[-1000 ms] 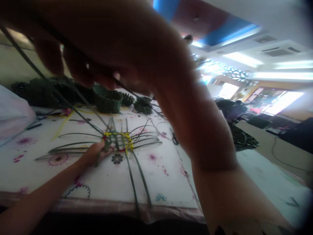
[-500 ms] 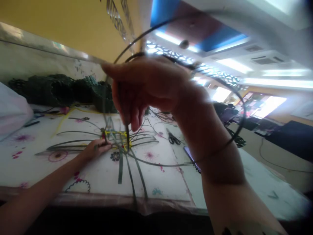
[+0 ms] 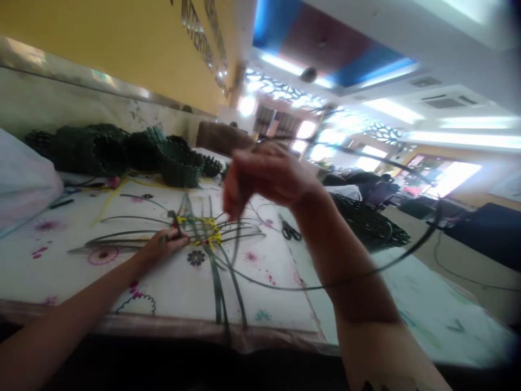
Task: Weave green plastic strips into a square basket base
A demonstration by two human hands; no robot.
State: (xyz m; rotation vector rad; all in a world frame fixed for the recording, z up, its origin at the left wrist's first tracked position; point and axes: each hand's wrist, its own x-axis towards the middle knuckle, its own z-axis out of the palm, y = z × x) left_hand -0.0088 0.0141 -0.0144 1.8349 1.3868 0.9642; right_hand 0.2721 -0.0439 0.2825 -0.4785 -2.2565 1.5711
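On the flowery cloth (image 3: 171, 293) lies a small weave (image 3: 200, 232) made of dark green strips with yellow bits in the middle. Its loose ends stick out to every side.

From the head camera, the left hand (image 3: 167, 242) rests on the left corner of the weave. Its fingers are bent down and press on it. Whether they pinch a strip there is too small to tell.

The right hand (image 3: 266, 178) is up in the air above the weave's right side (it looks blurry). Its fingers are closed tight on a long strip (image 3: 391, 262). That strip runs down from the fingers toward the weave. It also swings out in a big loop to the right, past the wrist.

A pair of scissors (image 3: 290, 231) lies on the cloth just right of the weave. Green baskets (image 3: 179, 165) stand at the far edge, near the wall. A white bag (image 3: 22, 187) sits at the left. A dark heap (image 3: 368, 225) lies on the right, behind the right arm.
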